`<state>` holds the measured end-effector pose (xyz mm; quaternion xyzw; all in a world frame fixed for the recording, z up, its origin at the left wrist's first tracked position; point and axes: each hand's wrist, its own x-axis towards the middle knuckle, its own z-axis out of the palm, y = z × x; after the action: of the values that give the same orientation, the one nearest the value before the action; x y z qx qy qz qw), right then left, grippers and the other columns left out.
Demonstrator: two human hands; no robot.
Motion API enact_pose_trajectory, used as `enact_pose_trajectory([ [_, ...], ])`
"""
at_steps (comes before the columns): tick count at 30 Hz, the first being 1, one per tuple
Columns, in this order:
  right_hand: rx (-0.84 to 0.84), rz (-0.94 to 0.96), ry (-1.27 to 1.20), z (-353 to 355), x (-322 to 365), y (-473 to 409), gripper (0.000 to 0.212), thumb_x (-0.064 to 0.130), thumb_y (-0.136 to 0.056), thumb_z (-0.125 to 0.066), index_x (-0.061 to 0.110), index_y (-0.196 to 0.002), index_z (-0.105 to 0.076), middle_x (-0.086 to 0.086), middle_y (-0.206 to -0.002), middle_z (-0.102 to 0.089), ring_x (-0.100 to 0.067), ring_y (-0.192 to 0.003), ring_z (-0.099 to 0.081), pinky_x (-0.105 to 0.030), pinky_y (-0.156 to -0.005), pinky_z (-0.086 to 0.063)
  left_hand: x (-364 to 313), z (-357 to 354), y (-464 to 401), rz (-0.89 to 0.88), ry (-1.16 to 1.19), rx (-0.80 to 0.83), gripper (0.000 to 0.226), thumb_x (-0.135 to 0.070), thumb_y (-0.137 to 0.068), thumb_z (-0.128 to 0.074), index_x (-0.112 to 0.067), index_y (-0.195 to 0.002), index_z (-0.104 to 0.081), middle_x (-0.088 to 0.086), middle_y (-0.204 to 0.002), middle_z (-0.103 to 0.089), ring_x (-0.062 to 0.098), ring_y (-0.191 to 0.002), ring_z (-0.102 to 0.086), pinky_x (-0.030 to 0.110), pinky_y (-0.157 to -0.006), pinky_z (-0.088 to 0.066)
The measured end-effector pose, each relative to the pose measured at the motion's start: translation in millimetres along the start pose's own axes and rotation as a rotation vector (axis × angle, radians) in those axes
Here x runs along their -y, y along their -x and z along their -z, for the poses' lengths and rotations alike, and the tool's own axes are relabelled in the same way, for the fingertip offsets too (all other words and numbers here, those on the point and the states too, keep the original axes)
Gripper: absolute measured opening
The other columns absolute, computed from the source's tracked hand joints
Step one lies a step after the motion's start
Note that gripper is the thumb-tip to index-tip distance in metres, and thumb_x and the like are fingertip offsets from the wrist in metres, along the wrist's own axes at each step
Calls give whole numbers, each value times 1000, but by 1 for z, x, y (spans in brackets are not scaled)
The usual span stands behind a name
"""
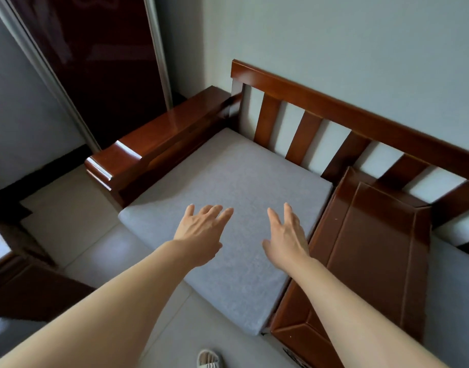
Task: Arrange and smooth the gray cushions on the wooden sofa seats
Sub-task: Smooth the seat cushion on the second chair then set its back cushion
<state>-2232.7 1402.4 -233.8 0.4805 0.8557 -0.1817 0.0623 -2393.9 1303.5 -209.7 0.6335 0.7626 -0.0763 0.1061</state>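
A gray cushion lies flat on the left seat of the wooden sofa, its front edge overhanging the floor. My left hand reaches over the cushion's front part with fingers straight and spread, holding nothing. My right hand does the same a little to the right, near the wooden divider. Whether the palms touch the fabric I cannot tell. A second gray cushion shows at the right edge, beyond the divider.
The sofa's left armrest borders the cushion. A slatted backrest stands against the pale wall. Dark wooden furniture stands at the lower left on the tiled floor. A slipper shows at the bottom edge. A dark door stands behind.
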Motion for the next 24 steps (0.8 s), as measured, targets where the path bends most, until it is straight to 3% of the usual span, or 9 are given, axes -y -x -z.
enact_pose_trajectory([
  [13,23,-159,-41,-34,82,-102,75,32,-96,-53,17,-152,-7,-20,-157,12,-34,-145,-6,-37,-115,-17,129,-17,-90,-129,-53,102,78,-37,-94,-55,-21,-152,-6,1,-157,-17,19,-143,-17,47,-113,-14],
  [24,-5,-464,-180,-133,201,-71,73,29,-98,-49,17,-153,-3,-12,-159,9,-29,-147,1,-36,-118,-10,240,-80,-76,-446,-50,154,73,-38,-94,-53,-22,-150,-9,-3,-154,-21,17,-142,-19,45,-115,-10],
])
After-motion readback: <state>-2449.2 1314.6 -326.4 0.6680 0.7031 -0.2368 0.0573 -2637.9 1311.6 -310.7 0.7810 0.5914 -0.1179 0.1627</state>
